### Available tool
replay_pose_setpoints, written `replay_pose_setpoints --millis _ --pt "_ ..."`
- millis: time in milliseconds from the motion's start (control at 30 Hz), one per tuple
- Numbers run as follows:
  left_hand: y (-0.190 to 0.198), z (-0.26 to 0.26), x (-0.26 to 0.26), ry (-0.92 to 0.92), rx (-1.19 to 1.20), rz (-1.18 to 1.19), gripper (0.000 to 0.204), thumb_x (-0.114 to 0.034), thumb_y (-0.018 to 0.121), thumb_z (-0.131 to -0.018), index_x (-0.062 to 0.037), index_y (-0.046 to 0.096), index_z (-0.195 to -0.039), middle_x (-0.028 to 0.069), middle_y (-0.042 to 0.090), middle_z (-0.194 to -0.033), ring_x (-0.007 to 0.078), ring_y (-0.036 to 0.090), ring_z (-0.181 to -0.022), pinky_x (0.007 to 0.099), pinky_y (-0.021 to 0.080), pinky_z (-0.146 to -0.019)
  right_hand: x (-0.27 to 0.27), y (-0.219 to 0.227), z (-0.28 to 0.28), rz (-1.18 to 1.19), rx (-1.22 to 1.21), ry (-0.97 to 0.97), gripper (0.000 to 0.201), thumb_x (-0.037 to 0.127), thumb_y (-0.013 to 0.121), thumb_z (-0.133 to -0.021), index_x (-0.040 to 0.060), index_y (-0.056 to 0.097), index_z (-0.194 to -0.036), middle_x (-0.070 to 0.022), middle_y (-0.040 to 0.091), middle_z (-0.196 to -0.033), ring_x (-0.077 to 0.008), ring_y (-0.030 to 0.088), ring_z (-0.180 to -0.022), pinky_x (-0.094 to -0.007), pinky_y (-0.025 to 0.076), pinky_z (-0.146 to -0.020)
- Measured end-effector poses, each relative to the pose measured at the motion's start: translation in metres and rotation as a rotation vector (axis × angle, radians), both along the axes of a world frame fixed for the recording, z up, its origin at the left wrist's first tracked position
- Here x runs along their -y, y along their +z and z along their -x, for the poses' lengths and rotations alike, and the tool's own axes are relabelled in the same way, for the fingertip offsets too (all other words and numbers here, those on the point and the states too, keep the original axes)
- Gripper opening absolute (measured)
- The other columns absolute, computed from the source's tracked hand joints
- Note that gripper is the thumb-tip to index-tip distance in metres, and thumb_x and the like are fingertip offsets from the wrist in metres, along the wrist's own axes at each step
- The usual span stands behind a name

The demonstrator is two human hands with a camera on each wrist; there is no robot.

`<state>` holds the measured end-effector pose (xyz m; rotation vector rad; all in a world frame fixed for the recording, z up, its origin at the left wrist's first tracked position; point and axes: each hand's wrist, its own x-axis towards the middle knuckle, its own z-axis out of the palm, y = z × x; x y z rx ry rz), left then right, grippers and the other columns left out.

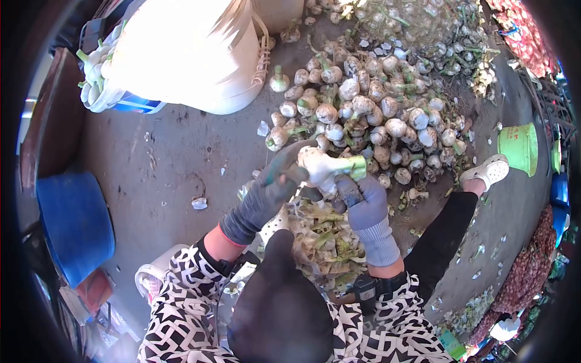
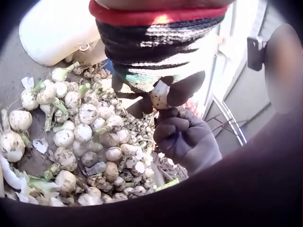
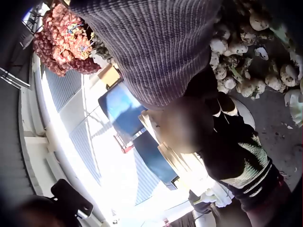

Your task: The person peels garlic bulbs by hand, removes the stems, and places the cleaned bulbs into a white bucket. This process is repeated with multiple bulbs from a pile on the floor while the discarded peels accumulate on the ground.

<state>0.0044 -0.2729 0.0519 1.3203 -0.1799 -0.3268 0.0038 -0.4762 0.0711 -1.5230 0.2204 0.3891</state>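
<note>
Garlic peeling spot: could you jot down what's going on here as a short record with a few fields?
Place: concrete ground, outdoors in sun
Person: seated, patterned sleeves, gloves on both hands
Left hand: grips the garlic bulb at its root end
Right hand: holds the same bulb by its green stalk
Pile: heap of unpeeled garlic just beyond the hands
Waste: peeled skins heaped below the hands
Containers: white bucket, blue tub, green pot

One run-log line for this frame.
left hand: grips garlic bulb | right hand: holds its green stalk | garlic pile on ground beyond
</note>
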Motion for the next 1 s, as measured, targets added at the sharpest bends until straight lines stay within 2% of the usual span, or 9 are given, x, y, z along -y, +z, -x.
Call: replay_pose_setpoints --millis 133,200,333,433,500,600,667,767,1000 --pt "-0.044 -0.003 -0.013 -0.006 0.358 -0.601 0.06 -0.043 0.049 -0.097 0.003 0.043 -0.134 0.0111 0.061 -0.109 0.015 0.061 -0.086 0.0283 0.05 -0.078 0.009 -0.009 0.013 -0.002 0.166 0.366 0.022 0.012 0.06 -0.09 0.0022 0.066 -0.109 0.0006 0.064 -0.077 -0.006 0.054 -0.06 -0.0197 0.042 -0.052" --pt "-0.123 0.001 -0.025 -0.199 -0.345 0.206 0.059 -0.047 0.043 -0.098 0.0049 0.053 -0.124 0.0134 0.062 -0.108 0.0181 0.061 -0.096 0.0295 0.049 -0.084 0.006 -0.011 0.024 -0.336 -0.284 0.576 0.021 0.011 0.063 -0.088 0.003 0.067 -0.107 -0.0009 0.066 -0.083 -0.0087 0.058 -0.069 -0.0216 0.046 -0.06" --pt "-0.03 -0.008 0.001 0.006 -0.136 -0.309 0.063 -0.053 0.043 -0.096 0.0049 0.059 -0.116 0.0145 0.063 -0.109 0.0206 0.06 -0.104 0.0321 0.047 -0.092 -0.003 -0.046 0.023 -0.868 -0.46 0.318 0.031 0.018 0.061 -0.089 -0.0041 0.06 -0.112 -0.0072 0.065 -0.095 -0.0133 0.061 -0.088 -0.0284 0.05 -0.078" --pt "0.01 0.008 0.006 0.122 -0.458 0.442 0.073 -0.062 0.053 -0.087 0.004 0.057 -0.117 0.0109 0.063 -0.109 0.0208 0.061 -0.099 0.0344 0.046 -0.095 -0.009 -0.038 0.015 -1.147 -0.449 0.281 0.04 0.018 0.056 -0.09 -0.0082 0.05 -0.12 -0.0132 0.064 -0.094 -0.0181 0.063 -0.071 -0.0283 0.051 -0.058" --pt "0.02 0.006 0.004 0.004 -0.402 0.119 0.071 -0.06 0.054 -0.088 0.0035 0.056 -0.119 0.0111 0.063 -0.11 0.0223 0.06 -0.102 0.0362 0.045 -0.095 -0.014 -0.045 0.014 -1.363 -0.531 0.339 0.043 0.015 0.055 -0.089 -0.0077 0.045 -0.124 -0.0191 0.063 -0.091 -0.0206 0.06 -0.055 -0.0282 0.045 -0.038" --pt "-0.013 0.013 -0.007 -0.007 -0.368 0.0 0.054 -0.046 0.064 -0.086 0.0006 0.057 -0.113 0.0098 0.062 -0.107 0.0265 0.058 -0.106 0.0415 0.046 -0.095 -0.023 -0.029 0.027 -0.882 -0.501 0.007 0.041 0.016 0.057 -0.089 -0.0057 0.047 -0.123 -0.0151 0.064 -0.093 -0.0201 0.065 -0.073 -0.0272 0.051 -0.052" --pt "0.005 -0.001 -0.008 0.013 -0.299 0.054 0.044 -0.042 0.065 -0.086 -0.0018 0.057 -0.1 0.01 0.061 -0.099 0.0276 0.058 -0.104 0.0423 0.046 -0.095 0.003 -0.036 0.024 -1.194 -0.461 0.271 0.039 0.018 0.058 -0.088 -0.0044 0.05 -0.12 -0.0119 0.065 -0.095 -0.0211 0.065 -0.081 -0.0281 0.054 -0.063" --pt "0.014 -0.003 -0.004 0.105 -0.335 0.437 0.038 -0.043 0.054 -0.092 -0.0051 0.056 -0.089 0.0135 0.06 -0.094 0.0338 0.058 -0.105 0.0509 0.044 -0.096 0.051 -0.059 0.054 -0.553 -0.314 0.458 0.039 0.028 0.061 -0.089 -0.0059 0.06 -0.108 -0.0105 0.066 -0.096 -0.0156 0.064 -0.083 -0.0261 0.053 -0.069" --pt "0.001 -0.02 -0.01 0.251 -0.598 0.94 0.039 -0.04 0.047 -0.096 -0.0055 0.063 -0.101 0.0164 0.063 -0.113 0.0338 0.055 -0.115 0.0561 0.037 -0.104 0.098 -0.025 0.112 -1.037 -0.685 1.0 0.041 0.034 0.069 -0.084 0.0007 0.065 -0.108 -0.0055 0.068 -0.094 -0.0139 0.062 -0.085 -0.0275 0.05 -0.078"
